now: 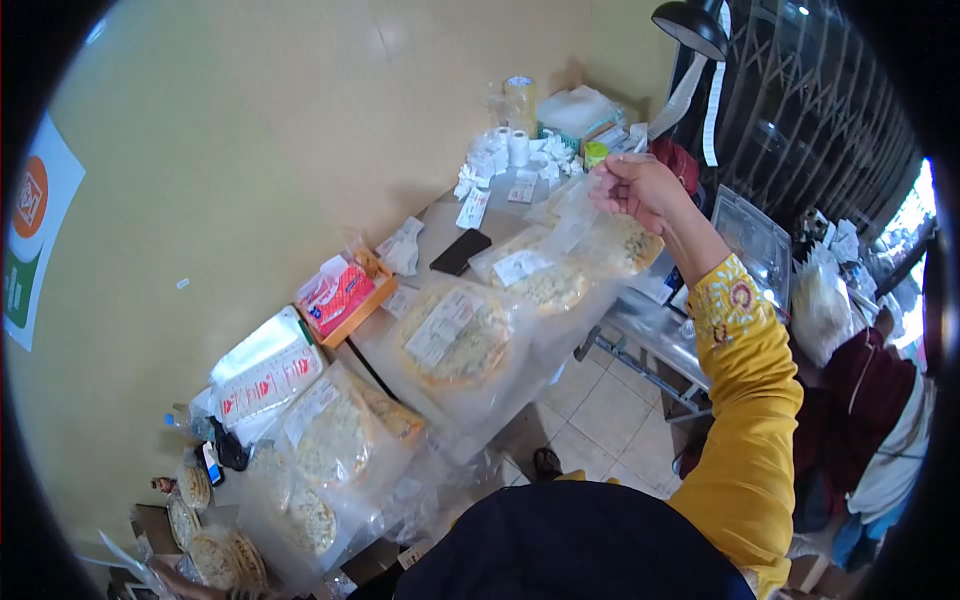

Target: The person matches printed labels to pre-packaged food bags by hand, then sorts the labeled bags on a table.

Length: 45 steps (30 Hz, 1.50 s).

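Note:
My right hand [635, 190], in a yellow embroidered sleeve, is raised over the far right end of the table. Its fingers are closed on the edge of a clear plastic bag [572, 222]. Just below the hand lies a bagged round flatbread [638, 245]. To its left are another bagged one [550, 288] with a white label and a larger one [460, 345], also labelled. More bagged rounds [330, 435] lie further down the table. My left hand is out of view.
A black phone-like object [461, 252], an orange box [352, 318] and paper rolls [518, 148] stand along the wall. A black lamp [692, 30] hangs above. At the lower left, another person's arm [185, 585] reaches near stacked flatbreads [215, 558].

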{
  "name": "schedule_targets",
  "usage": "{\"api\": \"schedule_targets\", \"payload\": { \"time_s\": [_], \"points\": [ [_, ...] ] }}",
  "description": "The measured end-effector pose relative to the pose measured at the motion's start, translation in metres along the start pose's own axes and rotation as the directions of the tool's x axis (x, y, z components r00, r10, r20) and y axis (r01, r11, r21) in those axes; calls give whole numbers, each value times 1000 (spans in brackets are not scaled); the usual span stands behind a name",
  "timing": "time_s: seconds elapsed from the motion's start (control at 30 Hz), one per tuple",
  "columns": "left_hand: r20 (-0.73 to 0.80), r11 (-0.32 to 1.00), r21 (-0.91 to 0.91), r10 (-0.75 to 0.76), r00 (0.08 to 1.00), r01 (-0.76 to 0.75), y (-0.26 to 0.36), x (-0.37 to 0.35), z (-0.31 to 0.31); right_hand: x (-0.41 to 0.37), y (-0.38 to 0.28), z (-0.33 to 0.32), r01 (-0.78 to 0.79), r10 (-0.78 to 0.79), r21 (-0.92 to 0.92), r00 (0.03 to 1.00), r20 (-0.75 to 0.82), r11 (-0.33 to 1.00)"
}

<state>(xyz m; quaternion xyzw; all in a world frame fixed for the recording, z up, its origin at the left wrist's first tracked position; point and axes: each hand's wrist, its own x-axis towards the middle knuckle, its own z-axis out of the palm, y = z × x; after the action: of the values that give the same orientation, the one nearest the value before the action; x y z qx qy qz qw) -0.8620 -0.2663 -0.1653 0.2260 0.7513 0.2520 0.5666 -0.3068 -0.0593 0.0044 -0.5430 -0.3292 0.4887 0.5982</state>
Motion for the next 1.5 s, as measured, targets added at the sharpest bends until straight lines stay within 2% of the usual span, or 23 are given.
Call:
{"api": "schedule_targets", "payload": {
  "time_s": [0.27, 0.33, 0.4, 0.5, 0.6, 0.63, 0.67, 0.7, 0.73, 0.8, 0.87, 0.9, 0.93, 1.0, 1.07, 1.13, 1.2, 1.23, 1.27, 1.3, 1.37, 1.43, 1.5],
  "points": [
    [-34, 998, -38, -54, 998, 53, 27, 6, 53, 141, 72, -122, 4, 9, 196, 998, -64, 981],
    [-43, 997, -41, -65, 997, 63, 32, 8, 61, 174, 125, -169, -120, 147, 239, 985, -95, 964],
    [-50, 996, -45, -79, 996, 77, 35, 10, 68, 204, 189, -204, -120, 215, 390, 954, -211, 913],
    [-61, 995, -53, -93, 994, 90, 38, 11, 73, 190, 186, -191, -70, 238, 377, 875, -421, 924],
    [-75, 991, -88, -109, 991, 102, 31, 5, 69, 206, 181, -197, 22, 132, 423, 934, -331, 906],
    [-76, 989, -106, -115, 991, 106, 26, 1, 66, 218, 188, -213, 20, 88, 392, 962, -257, 920],
    [-75, 986, -123, -122, 990, 112, 21, -2, 63, 218, 177, -207, -35, 164, 400, 942, -293, 916],
    [-74, 981, -150, -132, 989, 120, 13, -7, 58, 225, 185, -219, -49, 156, 371, 952, -263, 927],
    [-70, 974, -186, -142, 987, 126, 5, -13, 52, 222, 193, -233, 3, 73, 327, 973, -220, 945],
    [-38, 955, -263, -150, 988, 135, -18, -26, 37, 217, 195, -241, 12, 41, 184, 958, -283, 983],
    [39, 917, -376, -126, 991, 131, -38, -35, 22, 206, 188, -247, 13, -90, -175, 893, -440, 984],
    [79, 888, -446, -80, 994, 107, -45, -37, 13, 196, 181, -250, -38, -200, -413, 831, -518, 910],
    [132, 835, -547, 5, 991, 69, -46, -34, 4, 184, 171, -239, -102, -288, -573, 785, -549, 813],
    [171, 722, -692, 179, 969, -11, -51, -32, -15, 160, 152, -196, -88, -348, -666, 799, -491, 740],
    [165, 644, -760, 313, 935, -81, -39, -40, -31, 144, 144, -138, 85, -312, -582, 901, -302, 809],
    [135, 566, -813, 415, 900, -140, -17, -50, -48, 121, 141, -73, 210, -269, -409, 959, -92, 888],
    [42, 439, -872, 505, 862, -215, -2, -45, -66, 62, 133, 42, 349, -320, -330, 937, 141, 877],
    [-15, 363, -897, 541, 841, -250, 2, -37, -74, 21, 126, 104, 392, -326, -367, 917, 230, 844],
    [23, 353, -907, 590, 807, -231, 14, -33, -83, -13, 132, 154, 418, -321, -292, 889, 327, 860],
    [54, 338, -915, 643, 764, -220, 24, -33, -89, -48, 139, 196, 362, -244, -223, 871, 426, 905],
    [-43, 245, -924, 696, 717, -294, 36, -38, -95, -121, 161, 266, 293, -193, -35, 710, 677, 956],
    [-20, 259, -921, 716, 698, -292, 35, -38, -105, -180, 173, 317, 470, -244, -6, 470, 848, 883],
    [2, 267, -918, 743, 669, -294, 33, -44, -117, -224, 181, 360, 667, -397, 89, 326, 858, 740]
  ]
}}
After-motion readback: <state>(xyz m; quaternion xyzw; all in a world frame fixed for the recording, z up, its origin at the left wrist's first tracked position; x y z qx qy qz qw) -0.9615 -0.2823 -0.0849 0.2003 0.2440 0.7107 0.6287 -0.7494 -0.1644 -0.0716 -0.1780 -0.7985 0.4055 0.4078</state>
